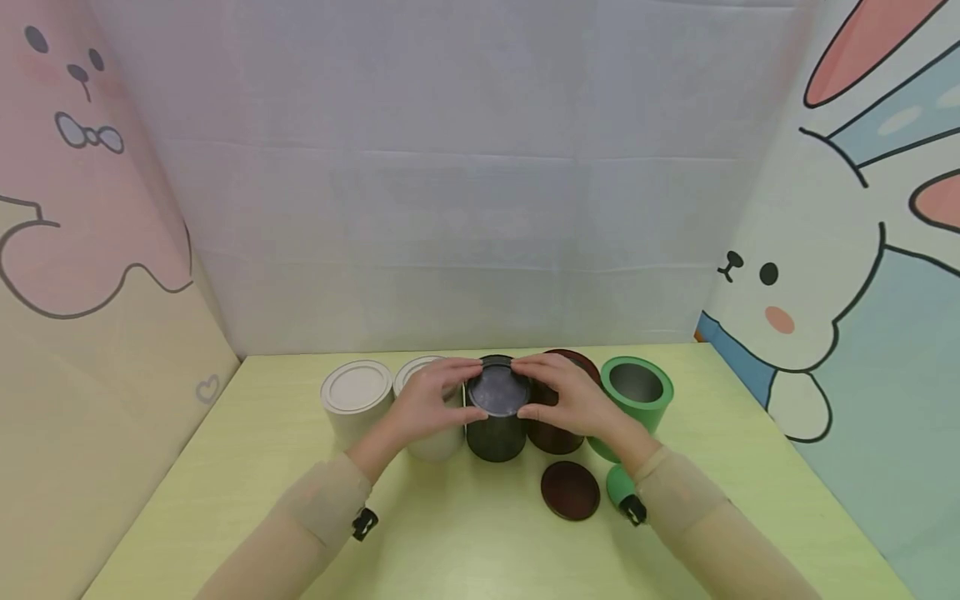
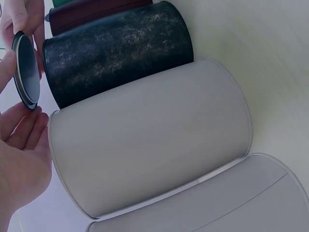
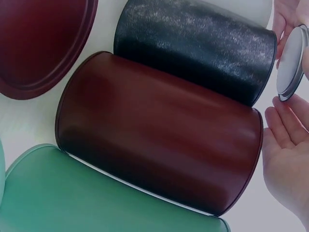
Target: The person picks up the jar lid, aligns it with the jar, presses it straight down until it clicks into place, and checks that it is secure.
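Observation:
Between both hands is a round black lid (image 1: 498, 392), held just over the top of the black canister (image 1: 497, 442). My left hand (image 1: 431, 400) pinches its left edge, thumb in front and fingers behind. The right hand (image 1: 572, 398) grips the opposite edge the same way. Both wrist views show a gap between the lid (image 2: 30, 72) and the canister (image 3: 198, 46). To the right stands a dark red canister (image 3: 159, 128), its top partly hidden by my right hand. A white canister (image 1: 437, 442) stands left of the black one, partly behind my left hand.
Another white canister (image 1: 356, 390) with its lid on ends the row at left. At right is a green canister (image 1: 654, 410), uncovered. A dark red lid (image 1: 570, 492) and a green lid (image 1: 619, 483), partly under my right forearm, lie in front. A white curtain (image 1: 480, 208) hangs behind.

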A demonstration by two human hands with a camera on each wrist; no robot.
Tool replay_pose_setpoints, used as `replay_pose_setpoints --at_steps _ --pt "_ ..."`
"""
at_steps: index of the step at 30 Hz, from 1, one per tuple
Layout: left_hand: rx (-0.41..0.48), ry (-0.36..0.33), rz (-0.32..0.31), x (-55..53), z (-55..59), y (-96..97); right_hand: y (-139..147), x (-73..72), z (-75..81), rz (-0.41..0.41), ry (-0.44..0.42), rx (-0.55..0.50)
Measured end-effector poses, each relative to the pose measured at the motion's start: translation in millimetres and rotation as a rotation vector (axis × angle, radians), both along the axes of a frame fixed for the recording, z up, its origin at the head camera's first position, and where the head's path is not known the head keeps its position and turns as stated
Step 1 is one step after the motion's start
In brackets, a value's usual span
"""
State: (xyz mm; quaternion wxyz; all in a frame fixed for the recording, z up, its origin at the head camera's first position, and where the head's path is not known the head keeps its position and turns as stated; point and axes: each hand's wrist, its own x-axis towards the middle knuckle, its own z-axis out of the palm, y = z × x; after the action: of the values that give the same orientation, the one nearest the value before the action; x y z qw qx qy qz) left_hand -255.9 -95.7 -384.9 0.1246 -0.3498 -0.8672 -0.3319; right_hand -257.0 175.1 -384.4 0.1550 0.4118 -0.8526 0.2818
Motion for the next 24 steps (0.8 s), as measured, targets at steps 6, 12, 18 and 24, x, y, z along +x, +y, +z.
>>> replay_pose_setpoints --at_steps 6,12,18,24 --pt "-0.042 -0.055 0.029 -9.1 6.6 4.7 2.9 -8.8 2.7 -0.024 -0.036 0.016" --pt "-0.06 -0.089 0.046 -17.7 10.2 6.3 3.0 -17.0 5.8 -0.048 -0.092 0.014" --pt "-0.058 -0.126 0.043 -24.0 8.5 4.0 1.0 -20.6 5.5 -0.061 -0.139 0.021" --pt "-0.064 -0.156 0.046 -28.8 6.3 3.2 -1.5 -25.1 1.0 -0.073 -0.158 0.054"
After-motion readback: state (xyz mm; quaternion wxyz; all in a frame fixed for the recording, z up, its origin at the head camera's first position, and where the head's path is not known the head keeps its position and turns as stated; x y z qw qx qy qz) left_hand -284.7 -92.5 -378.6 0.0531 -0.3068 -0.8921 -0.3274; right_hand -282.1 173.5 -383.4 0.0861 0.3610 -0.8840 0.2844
